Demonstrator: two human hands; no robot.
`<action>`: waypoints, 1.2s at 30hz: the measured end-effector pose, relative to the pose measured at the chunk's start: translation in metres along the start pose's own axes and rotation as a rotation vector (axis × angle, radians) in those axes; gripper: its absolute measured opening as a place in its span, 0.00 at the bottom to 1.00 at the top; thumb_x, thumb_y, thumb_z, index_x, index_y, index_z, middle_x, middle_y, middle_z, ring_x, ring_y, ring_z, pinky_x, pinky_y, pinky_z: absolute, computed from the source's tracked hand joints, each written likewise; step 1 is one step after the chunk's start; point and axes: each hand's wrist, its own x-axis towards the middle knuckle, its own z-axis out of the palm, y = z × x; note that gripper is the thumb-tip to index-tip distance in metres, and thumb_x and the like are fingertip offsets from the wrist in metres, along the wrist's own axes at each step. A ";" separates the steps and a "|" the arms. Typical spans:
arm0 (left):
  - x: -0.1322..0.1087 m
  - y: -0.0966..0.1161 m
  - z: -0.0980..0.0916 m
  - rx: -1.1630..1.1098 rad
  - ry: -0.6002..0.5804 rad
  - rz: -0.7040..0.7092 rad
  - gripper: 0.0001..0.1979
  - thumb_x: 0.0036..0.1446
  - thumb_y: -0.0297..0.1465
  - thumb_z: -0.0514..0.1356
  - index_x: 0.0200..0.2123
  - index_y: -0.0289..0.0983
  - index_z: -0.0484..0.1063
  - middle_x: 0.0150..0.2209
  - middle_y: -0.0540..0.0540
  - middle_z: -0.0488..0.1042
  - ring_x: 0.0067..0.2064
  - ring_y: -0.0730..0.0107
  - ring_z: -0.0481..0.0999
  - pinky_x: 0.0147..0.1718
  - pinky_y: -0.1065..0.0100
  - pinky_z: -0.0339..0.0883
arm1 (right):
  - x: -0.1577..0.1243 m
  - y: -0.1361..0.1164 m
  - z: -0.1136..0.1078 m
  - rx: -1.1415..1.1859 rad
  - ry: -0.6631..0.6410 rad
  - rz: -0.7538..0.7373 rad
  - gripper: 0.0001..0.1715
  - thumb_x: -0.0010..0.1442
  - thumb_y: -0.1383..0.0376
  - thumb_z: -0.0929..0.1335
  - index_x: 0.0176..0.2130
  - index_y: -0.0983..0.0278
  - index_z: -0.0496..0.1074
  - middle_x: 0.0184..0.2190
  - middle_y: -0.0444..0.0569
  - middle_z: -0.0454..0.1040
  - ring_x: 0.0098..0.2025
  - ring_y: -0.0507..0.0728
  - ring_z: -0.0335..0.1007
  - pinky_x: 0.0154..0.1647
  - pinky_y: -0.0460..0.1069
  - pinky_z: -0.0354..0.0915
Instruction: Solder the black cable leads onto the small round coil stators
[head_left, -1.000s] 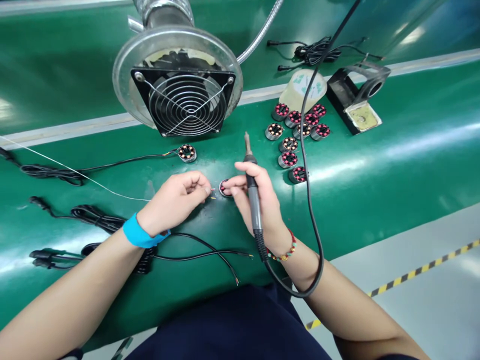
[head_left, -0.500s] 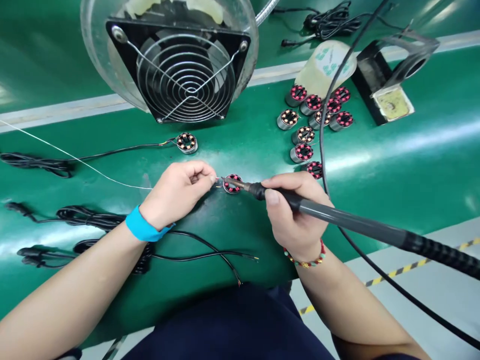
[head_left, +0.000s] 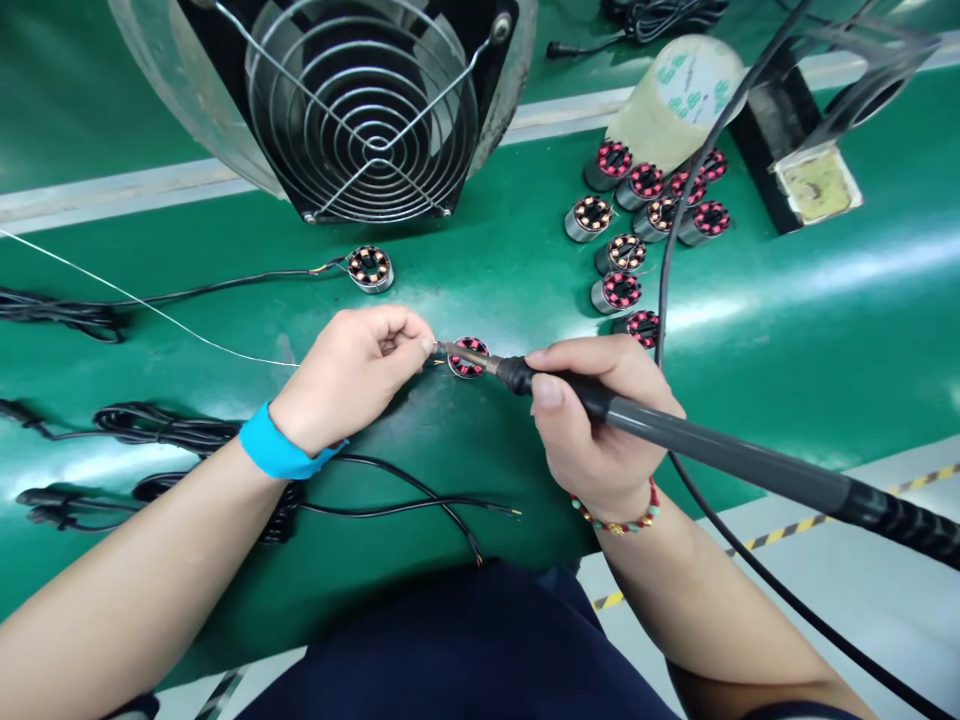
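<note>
My right hand (head_left: 604, 415) grips a soldering iron (head_left: 675, 425) like a pen, its metal tip pointing left. That tip crosses over a small motor stator (head_left: 468, 358) with red windings and ends beside my left fingertips. My left hand (head_left: 367, 370) is closed in a pinch just left of the stator. A thin silvery solder wire (head_left: 225, 352) runs in from the left and passes into this hand. Short wire ends (head_left: 435, 361) show between the fingertips and the stator; the exact contact at the tip is too small to make out.
A fan with a wire guard (head_left: 379, 145) stands at the back. Another stator (head_left: 370, 269), with copper windings, has a black cable attached. Several stators (head_left: 621, 292) stand at right near a tape roll (head_left: 675, 100) and an iron stand (head_left: 817, 185). Coiled black cables (head_left: 172, 425) lie at left.
The camera view has shifted slightly, so the fan and stators sit higher or further out in the picture. Both hands keep nearly the same pose, with the iron's tip still by my left fingertips.
</note>
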 end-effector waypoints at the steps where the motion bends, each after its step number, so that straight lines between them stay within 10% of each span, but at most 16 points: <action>1: 0.000 0.000 0.000 -0.003 0.003 0.006 0.07 0.54 0.31 0.57 0.26 0.37 0.72 0.20 0.54 0.67 0.21 0.79 0.60 0.20 0.73 0.52 | 0.000 0.001 0.000 0.001 0.003 -0.010 0.04 0.61 0.66 0.67 0.36 0.59 0.73 0.29 0.42 0.75 0.24 0.48 0.68 0.25 0.45 0.69; 17: 0.001 -0.002 0.001 -0.022 0.035 0.024 0.07 0.53 0.31 0.57 0.26 0.37 0.73 0.22 0.52 0.71 0.22 0.77 0.65 0.22 0.73 0.57 | -0.003 0.007 0.002 0.029 0.051 0.010 0.10 0.61 0.63 0.69 0.44 0.58 0.73 0.37 0.44 0.77 0.31 0.52 0.76 0.33 0.49 0.75; 22: 0.001 -0.002 0.002 -0.039 0.032 0.032 0.07 0.53 0.31 0.57 0.26 0.37 0.73 0.22 0.52 0.72 0.23 0.76 0.66 0.23 0.73 0.59 | -0.004 0.012 0.010 0.104 -0.126 0.138 0.22 0.66 0.61 0.64 0.58 0.53 0.62 0.52 0.46 0.74 0.43 0.55 0.78 0.44 0.52 0.76; 36: 0.001 -0.009 0.001 -0.056 0.001 0.144 0.08 0.54 0.31 0.56 0.26 0.35 0.72 0.22 0.52 0.70 0.24 0.76 0.64 0.25 0.73 0.57 | 0.004 0.024 0.038 0.040 -0.370 0.236 0.21 0.61 0.71 0.62 0.53 0.57 0.64 0.40 0.45 0.77 0.42 0.55 0.73 0.50 0.56 0.68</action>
